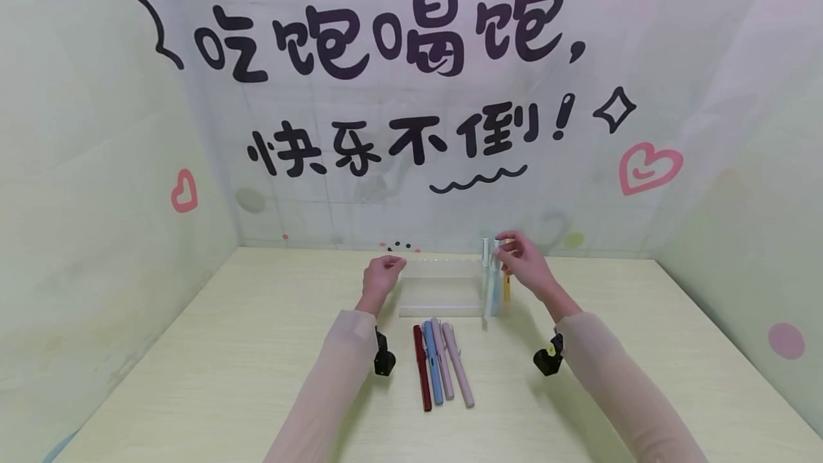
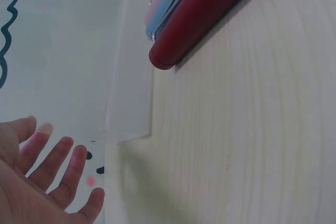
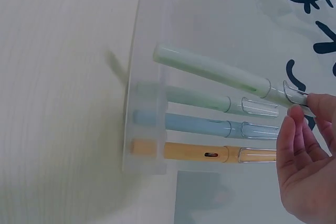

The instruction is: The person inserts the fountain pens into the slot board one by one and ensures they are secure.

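Note:
In the right wrist view, thumb and fingertips of my right hand (image 3: 310, 156) pinch a pale green pen (image 3: 215, 72) near its clipped cap end, its other end slanting over the translucent pen rack (image 3: 149, 24). Below it in that view, another green pen (image 3: 199, 97), a light blue pen (image 3: 199, 125) and an orange pen (image 3: 194, 150) stand side by side in the rack. My left hand (image 1: 383, 276) is at the rack's left end in the head view. Its fingers (image 2: 65, 182) are spread and hold nothing in the left wrist view.
In front of the rack lie a dark red pen (image 1: 421, 370), a blue pen (image 1: 434, 366) and two pink pens, one of them the right-hand pink pen (image 1: 459, 366). A printed cloth wall (image 1: 411, 220) rises behind the pale wooden table (image 1: 257, 349).

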Demonstrator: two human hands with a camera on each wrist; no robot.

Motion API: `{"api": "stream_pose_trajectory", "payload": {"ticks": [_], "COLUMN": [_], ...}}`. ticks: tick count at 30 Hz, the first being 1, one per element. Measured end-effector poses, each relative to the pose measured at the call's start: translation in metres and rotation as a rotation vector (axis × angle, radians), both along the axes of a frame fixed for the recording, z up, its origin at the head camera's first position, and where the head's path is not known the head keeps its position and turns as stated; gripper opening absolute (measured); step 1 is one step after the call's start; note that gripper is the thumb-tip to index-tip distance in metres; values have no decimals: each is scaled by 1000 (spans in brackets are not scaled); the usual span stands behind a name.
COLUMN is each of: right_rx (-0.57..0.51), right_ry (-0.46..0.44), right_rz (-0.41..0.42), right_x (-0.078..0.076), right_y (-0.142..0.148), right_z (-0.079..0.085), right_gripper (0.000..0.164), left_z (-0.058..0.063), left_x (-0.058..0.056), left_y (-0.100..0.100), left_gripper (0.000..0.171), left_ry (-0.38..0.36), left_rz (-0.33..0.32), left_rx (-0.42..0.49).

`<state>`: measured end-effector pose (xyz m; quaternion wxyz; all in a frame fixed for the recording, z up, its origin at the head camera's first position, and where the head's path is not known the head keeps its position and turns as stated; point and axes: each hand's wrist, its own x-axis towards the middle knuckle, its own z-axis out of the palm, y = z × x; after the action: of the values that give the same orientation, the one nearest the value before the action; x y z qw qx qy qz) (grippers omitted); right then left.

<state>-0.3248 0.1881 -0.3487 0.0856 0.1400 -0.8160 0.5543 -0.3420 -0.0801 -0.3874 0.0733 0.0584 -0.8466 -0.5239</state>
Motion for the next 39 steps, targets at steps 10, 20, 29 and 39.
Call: {"api": "stream_pose_trajectory", "payload": {"ticks": [10,20,29,39], "right_rx": [-53,-16,59,113], "right_ry": [78,164,264,252], "right_rz": [-76,-113,-136,-111], "right_x": [0,-4,-4,-4], "right_y": [-8,-13,-17,-17], "right_z": [10,1,-6,-13], "right_gripper": [27,28,21,20], "left_z": [0,0,-1,-2], "left_x": [-2,-2,-4,-4], "left_y": [0,1,1,0], "left_gripper": [32,31,31,30], "left_ry": [3,0,-1,-6], "left_rz": [-2,2,2,9], "left_rx": [-5,-2,-3,-2]}}
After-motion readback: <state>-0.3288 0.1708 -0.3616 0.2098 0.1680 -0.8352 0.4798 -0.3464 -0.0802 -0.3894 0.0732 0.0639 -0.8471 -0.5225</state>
